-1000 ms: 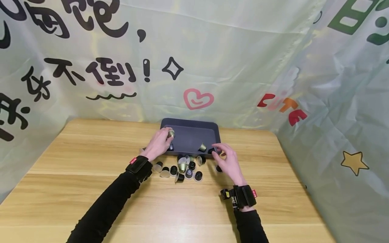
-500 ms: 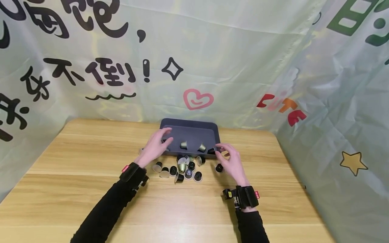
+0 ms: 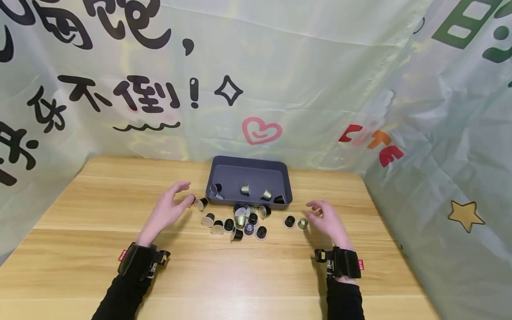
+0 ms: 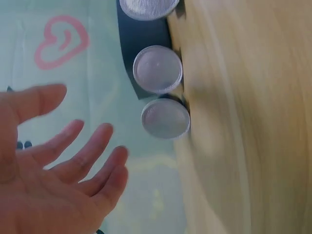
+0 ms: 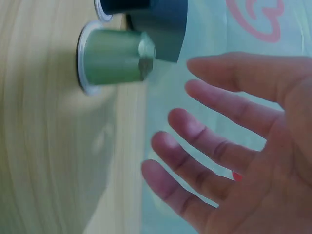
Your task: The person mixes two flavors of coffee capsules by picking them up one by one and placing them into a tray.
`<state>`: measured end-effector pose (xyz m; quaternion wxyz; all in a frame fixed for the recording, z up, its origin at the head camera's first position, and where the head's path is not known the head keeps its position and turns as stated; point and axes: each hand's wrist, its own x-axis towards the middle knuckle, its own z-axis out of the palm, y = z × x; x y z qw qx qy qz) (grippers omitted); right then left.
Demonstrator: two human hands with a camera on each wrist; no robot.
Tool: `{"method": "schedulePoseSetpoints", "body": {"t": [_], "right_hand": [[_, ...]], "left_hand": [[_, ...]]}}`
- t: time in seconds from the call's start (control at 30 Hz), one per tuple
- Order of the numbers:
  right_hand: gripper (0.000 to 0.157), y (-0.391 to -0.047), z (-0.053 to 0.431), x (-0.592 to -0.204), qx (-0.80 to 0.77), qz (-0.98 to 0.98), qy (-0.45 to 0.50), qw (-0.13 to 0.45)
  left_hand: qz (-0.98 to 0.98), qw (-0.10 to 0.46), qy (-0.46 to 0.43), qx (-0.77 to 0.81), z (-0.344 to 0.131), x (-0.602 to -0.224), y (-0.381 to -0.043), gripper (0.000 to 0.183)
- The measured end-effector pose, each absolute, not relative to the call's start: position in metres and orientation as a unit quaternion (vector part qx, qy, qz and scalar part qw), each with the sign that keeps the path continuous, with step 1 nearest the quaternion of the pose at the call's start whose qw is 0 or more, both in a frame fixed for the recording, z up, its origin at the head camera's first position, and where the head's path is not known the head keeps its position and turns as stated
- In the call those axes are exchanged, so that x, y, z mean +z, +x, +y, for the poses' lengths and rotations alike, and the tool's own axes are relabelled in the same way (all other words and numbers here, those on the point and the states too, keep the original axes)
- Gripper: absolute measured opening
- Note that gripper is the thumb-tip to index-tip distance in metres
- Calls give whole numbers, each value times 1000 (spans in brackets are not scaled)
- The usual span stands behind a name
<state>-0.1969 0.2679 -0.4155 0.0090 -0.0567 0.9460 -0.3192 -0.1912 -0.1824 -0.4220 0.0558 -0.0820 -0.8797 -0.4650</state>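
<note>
The left hand [image 3: 166, 210] is over the table [image 3: 240, 284], left of the loose cluster of capsules [image 3: 240, 221], with its thumb and fingers spread apart and lightly bent. Nearest to it is a pale-lidded capsule [image 3: 201, 204] lying on its side, and just past the thumb a dark capsule [image 3: 193, 200] is partly hidden; the left wrist view shows a gap between the fingers and the lids. The right hand [image 3: 330, 222] is over the table on the other side, its fingers also spread and gently curved, just beside a green capsule [image 3: 302, 224] that stands lid down. In the right wrist view this capsule is apart from the fingertips. A black capsule [image 3: 290, 222] stands next to the green capsule, on its tray side. Between the 2 hands, the cluster lies close to the front of a dark tray [image 3: 256, 174], with some capsules on their sides and others lid down. Inside the tray, 2 gold-green capsules [image 3: 246, 190] lie apart, a black capsule lies in the front right corner, and more sit at the left end. A black band with a camera [image 3: 138, 262] is on each wrist, and behind the table hangs a pale cloth [image 3: 320, 102] with a pink heart [image 3: 262, 131]
</note>
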Motion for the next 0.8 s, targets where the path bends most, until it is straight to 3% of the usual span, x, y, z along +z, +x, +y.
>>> {"method": "schedulePoseSetpoints", "body": {"t": [0.23,0.8], "right_hand": [[39,-194,279,-415,-309,949,-45,48],[38,-197,275,-419,-307,946,-74,68]], "left_hand": [[-886,16,-87,-455,-192,-421,-190,56],[-886,11,-78,-456,-192,-420,-188,57]]}}
